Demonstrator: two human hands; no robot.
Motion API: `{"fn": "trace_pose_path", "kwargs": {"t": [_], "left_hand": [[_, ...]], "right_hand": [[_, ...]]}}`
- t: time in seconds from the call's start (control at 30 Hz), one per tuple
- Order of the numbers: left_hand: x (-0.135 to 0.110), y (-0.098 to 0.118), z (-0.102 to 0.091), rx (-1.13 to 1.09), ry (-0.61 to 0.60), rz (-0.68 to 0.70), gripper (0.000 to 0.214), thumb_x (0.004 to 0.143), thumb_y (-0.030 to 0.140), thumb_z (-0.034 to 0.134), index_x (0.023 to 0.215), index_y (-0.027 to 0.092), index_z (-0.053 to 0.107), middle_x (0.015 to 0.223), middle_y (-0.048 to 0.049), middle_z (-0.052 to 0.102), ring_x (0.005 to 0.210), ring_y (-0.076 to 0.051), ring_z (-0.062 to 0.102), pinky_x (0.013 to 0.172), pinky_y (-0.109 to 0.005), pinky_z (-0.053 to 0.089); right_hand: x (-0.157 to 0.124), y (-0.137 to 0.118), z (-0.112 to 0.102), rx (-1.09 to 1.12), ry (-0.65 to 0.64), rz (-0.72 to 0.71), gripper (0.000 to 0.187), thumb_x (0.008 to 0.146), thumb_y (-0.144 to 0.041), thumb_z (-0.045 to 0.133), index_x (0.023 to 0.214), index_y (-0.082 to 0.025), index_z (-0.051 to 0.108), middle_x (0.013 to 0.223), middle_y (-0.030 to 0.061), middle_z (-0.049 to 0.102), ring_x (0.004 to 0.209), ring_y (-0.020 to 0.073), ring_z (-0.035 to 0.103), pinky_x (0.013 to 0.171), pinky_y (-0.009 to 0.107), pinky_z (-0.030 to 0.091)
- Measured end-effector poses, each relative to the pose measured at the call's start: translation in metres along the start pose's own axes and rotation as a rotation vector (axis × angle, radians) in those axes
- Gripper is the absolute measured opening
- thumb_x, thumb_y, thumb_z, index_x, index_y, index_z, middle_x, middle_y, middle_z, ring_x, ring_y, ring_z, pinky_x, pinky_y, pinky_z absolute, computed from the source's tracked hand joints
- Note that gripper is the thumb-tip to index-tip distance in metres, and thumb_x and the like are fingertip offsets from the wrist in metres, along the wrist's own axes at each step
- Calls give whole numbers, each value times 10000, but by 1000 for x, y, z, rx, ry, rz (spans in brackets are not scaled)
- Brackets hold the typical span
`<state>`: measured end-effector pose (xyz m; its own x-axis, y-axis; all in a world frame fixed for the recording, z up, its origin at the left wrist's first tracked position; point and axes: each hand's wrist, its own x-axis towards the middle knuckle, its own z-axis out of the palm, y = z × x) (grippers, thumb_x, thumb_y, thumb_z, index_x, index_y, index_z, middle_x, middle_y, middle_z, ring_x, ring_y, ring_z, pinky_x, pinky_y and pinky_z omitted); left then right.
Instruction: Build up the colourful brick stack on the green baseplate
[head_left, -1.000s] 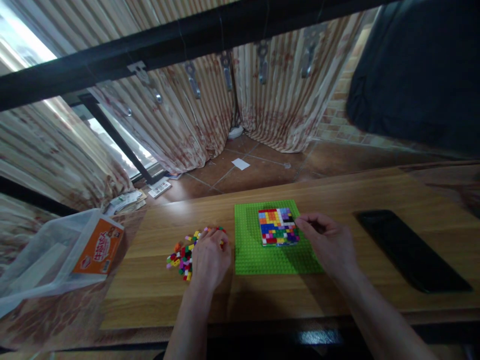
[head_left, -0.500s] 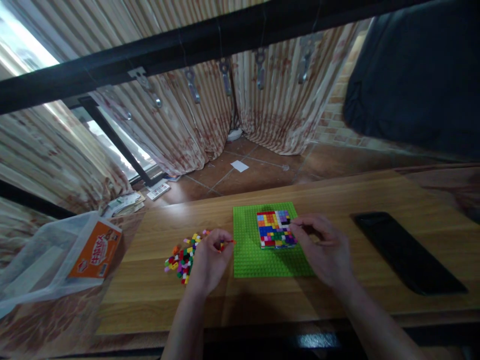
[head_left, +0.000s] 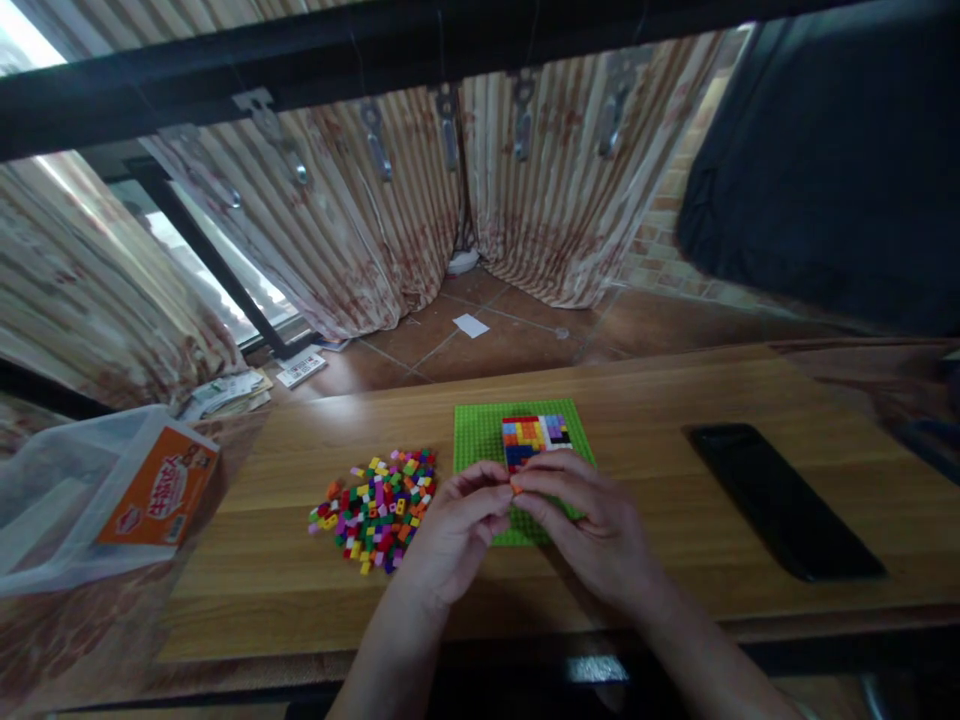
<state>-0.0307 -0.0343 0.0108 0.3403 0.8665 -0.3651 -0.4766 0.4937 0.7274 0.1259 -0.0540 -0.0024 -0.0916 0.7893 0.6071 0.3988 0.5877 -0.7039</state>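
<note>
A green baseplate lies on the wooden table, with a block of many-coloured small bricks built on it. My left hand and my right hand meet over the near part of the plate, fingertips pinched together on a small orange brick. Which hand bears the brick is unclear. The hands hide the near half of the built block. A loose pile of small coloured bricks sits left of the plate, beside my left hand.
A black phone lies on the table to the right. A clear plastic bag with an orange label rests at the table's left end. Beyond the table are striped curtains, a black bar and a tiled floor.
My left hand left the brick pile with a small brick and moved right. My right hand came off the built block's edge and met it over the plate.
</note>
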Motion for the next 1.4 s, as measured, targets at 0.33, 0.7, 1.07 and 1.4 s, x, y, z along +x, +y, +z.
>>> {"fn": "trace_pose_path", "kwargs": {"t": [0.33, 0.7, 1.07, 1.4], "left_hand": [[6, -9, -2, 315, -10, 164, 172, 695, 270, 793, 814, 156, 746, 694, 9, 645, 597, -71, 461, 565, -201, 328], [6, -27, 0, 573, -120, 194, 305, 784, 224, 663, 1080, 173, 715, 727, 5, 634, 648, -120, 517, 622, -243, 372], [3, -33, 9, 656, -153, 192, 434, 799, 225, 629, 1225, 144, 640, 775, -9, 635, 670, -124, 533, 622, -235, 393], [7, -37, 6, 631, -144, 203, 442, 784, 234, 652, 1218, 155, 658, 777, -12, 653, 645, -122, 531, 617, -243, 394]], "right_hand": [[6, 28, -47, -227, 146, 204, 107, 884, -312, 666, 905, -262, 757, 1009, 39, 681, 912, 186, 666, 769, 328, 567], [-4, 33, -35, -252, -110, 196, 67, 862, -278, 671, 874, -265, 735, 1075, 68, 627, 1023, 242, 616, 893, 447, 520], [-3, 35, -35, -242, -42, 292, 93, 823, -321, 706, 870, -241, 717, 1088, 66, 629, 1011, 240, 639, 900, 449, 520], [-5, 41, -30, -8, 43, 472, 166, 824, -366, 693, 910, -225, 704, 1152, 77, 596, 1063, 227, 621, 805, 381, 574]]}}
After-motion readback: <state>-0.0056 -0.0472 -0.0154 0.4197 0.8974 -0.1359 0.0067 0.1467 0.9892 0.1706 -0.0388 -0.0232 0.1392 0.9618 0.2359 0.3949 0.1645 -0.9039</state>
